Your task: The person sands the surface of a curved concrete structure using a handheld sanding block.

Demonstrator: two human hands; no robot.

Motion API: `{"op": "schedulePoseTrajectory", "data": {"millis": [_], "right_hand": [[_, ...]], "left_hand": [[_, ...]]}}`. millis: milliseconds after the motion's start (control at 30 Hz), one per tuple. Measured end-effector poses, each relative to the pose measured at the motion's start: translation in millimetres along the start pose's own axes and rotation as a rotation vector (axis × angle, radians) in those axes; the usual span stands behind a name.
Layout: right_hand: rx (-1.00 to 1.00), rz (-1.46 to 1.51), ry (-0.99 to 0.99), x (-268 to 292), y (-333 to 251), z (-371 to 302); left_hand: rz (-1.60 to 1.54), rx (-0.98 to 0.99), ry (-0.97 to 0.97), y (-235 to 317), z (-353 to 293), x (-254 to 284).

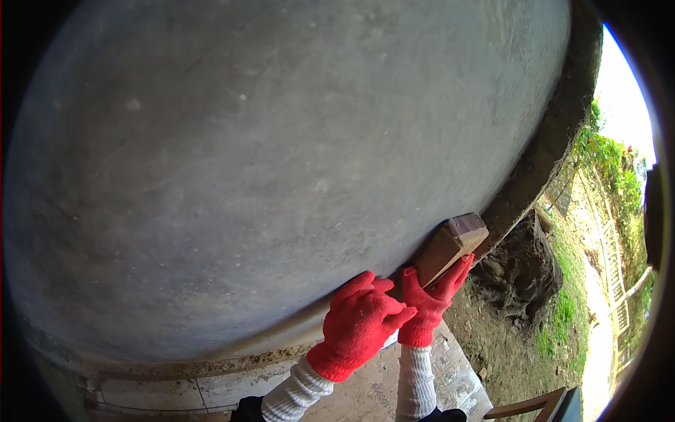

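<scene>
Both my hands wear red knit gloves with white ribbed cuffs. My right hand [430, 306] is closed round the lower end of a brown rectangular block [450, 246], which has a pale band along one side. The block lies by the lower right edge of a large, smooth, curved grey surface [281, 176] that looks like cement. Just left of it, my left hand [362, 316] is at the lower edge of that surface, thumb out to the right and fingers loosely bent. It holds nothing that I can see; whether its fingertips touch the surface is unclear.
A dark, rough rim [545, 155] borders the grey surface on the right. Beyond it sit a dark, lumpy mound [520, 271] and grassy ground [562, 323]. Below my hands is a flattened cardboard sheet [450, 373] with printing. Pale tiles [151, 392] lie lower left, a wooden frame piece [527, 406] lower right.
</scene>
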State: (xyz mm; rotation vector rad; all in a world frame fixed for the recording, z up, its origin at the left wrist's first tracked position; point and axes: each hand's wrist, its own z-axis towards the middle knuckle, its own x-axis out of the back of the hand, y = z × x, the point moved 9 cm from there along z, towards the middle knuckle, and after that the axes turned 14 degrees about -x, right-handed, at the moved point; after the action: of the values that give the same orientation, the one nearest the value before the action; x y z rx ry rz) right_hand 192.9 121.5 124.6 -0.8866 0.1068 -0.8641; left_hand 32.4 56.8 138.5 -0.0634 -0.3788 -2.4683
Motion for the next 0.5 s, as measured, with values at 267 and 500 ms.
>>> {"op": "schedulePoseTrajectory", "data": {"millis": [267,500], "right_hand": [[-0.439,0.451,-0.129,-45.0,202.8,-133.2],[0.096,0.046,0.067,-2.0,17.8,-11.8]], "left_hand": [[-0.113,-0.042,-0.055,9.4,5.9,-12.5],[-0.034,-0.072,-0.051,5.6,2.9,-0.7]]}}
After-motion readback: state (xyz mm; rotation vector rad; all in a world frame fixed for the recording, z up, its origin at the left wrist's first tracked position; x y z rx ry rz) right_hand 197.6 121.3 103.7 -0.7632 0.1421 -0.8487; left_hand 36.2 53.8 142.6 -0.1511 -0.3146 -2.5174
